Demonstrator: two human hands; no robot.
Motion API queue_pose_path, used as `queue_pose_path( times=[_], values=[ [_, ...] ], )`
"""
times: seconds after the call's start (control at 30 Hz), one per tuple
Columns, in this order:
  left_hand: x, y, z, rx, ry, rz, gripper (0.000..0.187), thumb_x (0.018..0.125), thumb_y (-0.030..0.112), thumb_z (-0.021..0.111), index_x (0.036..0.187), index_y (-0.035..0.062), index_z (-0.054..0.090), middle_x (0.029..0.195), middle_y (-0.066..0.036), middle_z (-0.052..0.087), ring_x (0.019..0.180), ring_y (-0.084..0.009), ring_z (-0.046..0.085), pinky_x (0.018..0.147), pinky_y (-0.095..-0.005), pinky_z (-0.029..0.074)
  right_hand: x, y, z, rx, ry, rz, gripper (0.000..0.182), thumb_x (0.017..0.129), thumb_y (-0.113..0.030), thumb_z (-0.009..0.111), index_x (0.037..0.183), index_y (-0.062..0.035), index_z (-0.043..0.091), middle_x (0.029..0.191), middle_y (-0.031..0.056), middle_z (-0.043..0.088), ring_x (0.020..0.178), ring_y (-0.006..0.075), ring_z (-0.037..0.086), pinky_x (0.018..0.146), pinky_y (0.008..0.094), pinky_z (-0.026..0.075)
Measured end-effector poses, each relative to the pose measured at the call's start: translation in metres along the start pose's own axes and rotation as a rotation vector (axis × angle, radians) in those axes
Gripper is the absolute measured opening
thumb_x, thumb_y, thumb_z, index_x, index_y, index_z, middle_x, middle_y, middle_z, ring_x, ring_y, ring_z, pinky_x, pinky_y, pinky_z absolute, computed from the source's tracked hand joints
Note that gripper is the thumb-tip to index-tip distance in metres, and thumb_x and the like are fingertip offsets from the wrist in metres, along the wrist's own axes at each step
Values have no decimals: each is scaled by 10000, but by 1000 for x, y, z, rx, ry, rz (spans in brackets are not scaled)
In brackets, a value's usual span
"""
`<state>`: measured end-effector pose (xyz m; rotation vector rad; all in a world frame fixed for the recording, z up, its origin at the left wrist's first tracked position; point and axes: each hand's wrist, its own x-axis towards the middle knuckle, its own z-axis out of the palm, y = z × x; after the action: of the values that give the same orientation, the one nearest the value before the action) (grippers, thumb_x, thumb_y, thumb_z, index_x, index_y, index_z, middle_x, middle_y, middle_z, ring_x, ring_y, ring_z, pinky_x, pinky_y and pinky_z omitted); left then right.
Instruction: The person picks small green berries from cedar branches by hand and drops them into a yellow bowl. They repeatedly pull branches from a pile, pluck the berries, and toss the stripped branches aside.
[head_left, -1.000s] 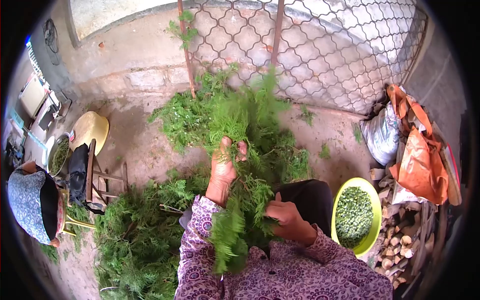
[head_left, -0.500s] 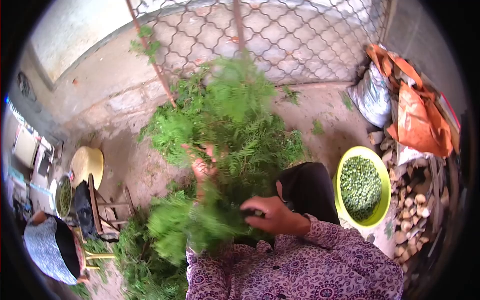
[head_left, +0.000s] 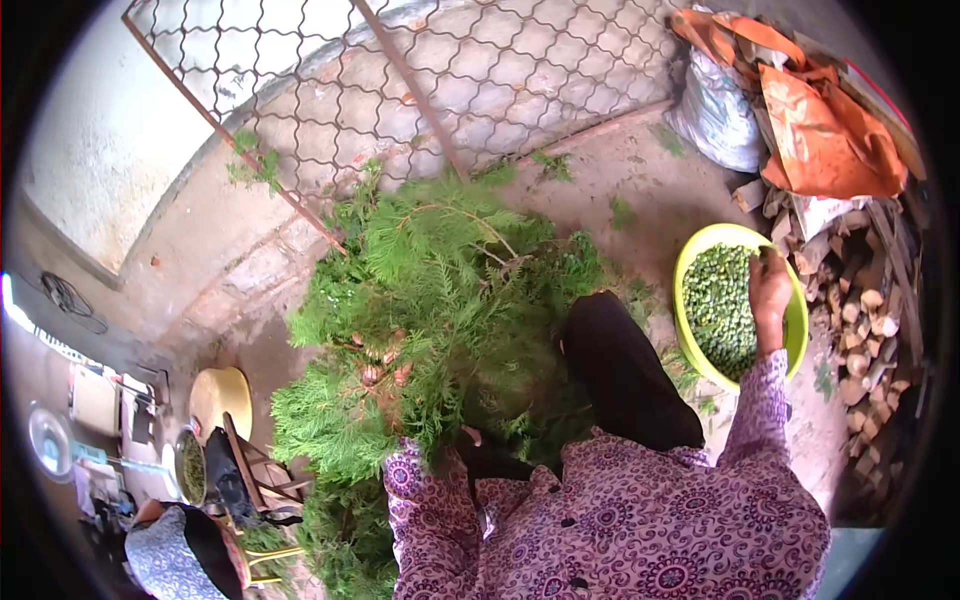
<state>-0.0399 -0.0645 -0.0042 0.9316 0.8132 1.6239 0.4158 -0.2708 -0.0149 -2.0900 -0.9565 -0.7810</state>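
Feathery green branches [head_left: 450,290] lie heaped in front of me. Among them my left hand [head_left: 385,370] is partly covered by the foliage, its fingers wrapped round a branch. At the right, my right hand [head_left: 768,290] is over the upper right part of a yellow basin [head_left: 688,335], fingers bent downward. Small green pieces [head_left: 722,300] fill much of the basin. Whatever is between the right fingertips is hidden.
A metal lattice [head_left: 430,90] stands against the wall ahead. Cut firewood [head_left: 862,350], an orange sack [head_left: 825,130] and a white sack [head_left: 715,115] are at the right. Lower left, another person [head_left: 180,555] is beside a wooden stool [head_left: 250,465] and a tan basin [head_left: 222,400].
My right hand has moved from in front of my body out to the yellow basin. My left hand stays in the foliage, and the branches have shifted. The view has turned.
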Motion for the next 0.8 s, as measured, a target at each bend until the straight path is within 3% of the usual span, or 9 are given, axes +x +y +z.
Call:
queue_pose_path(
  times=[0.07,0.13,0.17,0.27,0.33,0.43,0.53,0.8],
  values=[
    [-8,8,2,34,5,3,482,731,449,569,876,-8,523,699,-79,536,632,-173,495,595,-323,437,-49,74,29,-212,-256,-1,303,696,-154,609,955,-4,560,817,234,564,764,381,547,698,435,442],
    [-15,19,-1,72,14,12,478,728,435,581,875,-16,526,705,-83,541,638,-174,498,598,-324,437,-82,78,26,-204,-388,105,376,664,-202,626,975,-3,553,824,242,554,762,379,546,719,431,449],
    [-19,26,-4,102,18,20,477,726,428,587,875,-20,527,708,-84,543,641,-175,499,599,-325,437,-92,76,26,-188,-559,216,383,659,-210,622,974,-1,563,850,250,561,802,378,551,739,413,451],
    [-24,53,-15,204,36,60,472,720,407,605,874,-32,532,717,-90,550,651,-178,502,604,-327,437,-116,80,47,8,-743,201,407,656,-246,633,952,28,579,939,224,578,882,353,555,778,389,445],
    [-26,77,-26,296,64,102,469,717,393,617,874,-40,535,722,-94,555,657,-180,505,607,-329,437,-119,69,58,72,-633,124,387,673,-213,636,965,33,576,953,225,576,884,349,553,797,380,435],
    [-30,128,-51,506,139,191,464,711,372,635,873,-52,539,731,-99,562,666,-182,509,612,-331,437,-92,24,52,147,-693,195,373,680,-219,645,950,29,579,916,217,583,864,343,556,785,376,438],
    [-38,182,-77,745,208,245,461,706,351,653,872,-64,544,740,-105,568,676,-185,512,616,-333,437,-91,11,63,168,-709,69,340,682,-224,652,917,14,589,858,213,586,805,326,574,727,373,461],
    [-69,225,-111,1430,150,137,455,691,295,701,870,-96,556,763,-120,587,701,-192,522,629,-338,437,-113,7,75,247,-824,130,328,682,-224,657,910,3,591,834,209,591,774,340,580,726,390,464]
  ],
)
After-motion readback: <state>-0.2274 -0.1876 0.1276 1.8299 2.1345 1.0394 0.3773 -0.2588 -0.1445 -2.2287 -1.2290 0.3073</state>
